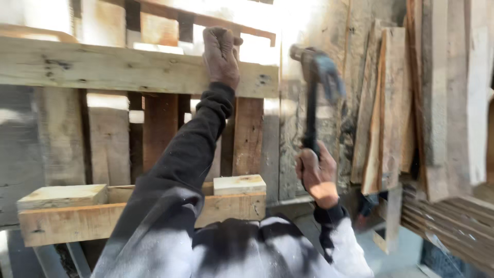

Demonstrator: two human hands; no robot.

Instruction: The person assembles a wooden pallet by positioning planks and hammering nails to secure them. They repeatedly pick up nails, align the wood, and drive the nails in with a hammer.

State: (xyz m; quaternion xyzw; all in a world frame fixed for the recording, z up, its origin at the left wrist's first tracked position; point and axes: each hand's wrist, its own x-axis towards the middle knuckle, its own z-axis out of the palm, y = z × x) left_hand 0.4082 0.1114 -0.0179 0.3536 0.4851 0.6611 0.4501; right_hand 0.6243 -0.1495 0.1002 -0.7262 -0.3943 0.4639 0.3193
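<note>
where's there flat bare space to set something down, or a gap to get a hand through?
Bare: the top of the left wood block and of the smaller block on the lower rail. Hand gaps: dark slots between the pallet slats under the top board. Crowded: left hand grips that board; right hand swings a hammer beside stacked planks.

Weathered plank wall (319, 103), leaning boards (391, 103), harsh sunlight above
</note>
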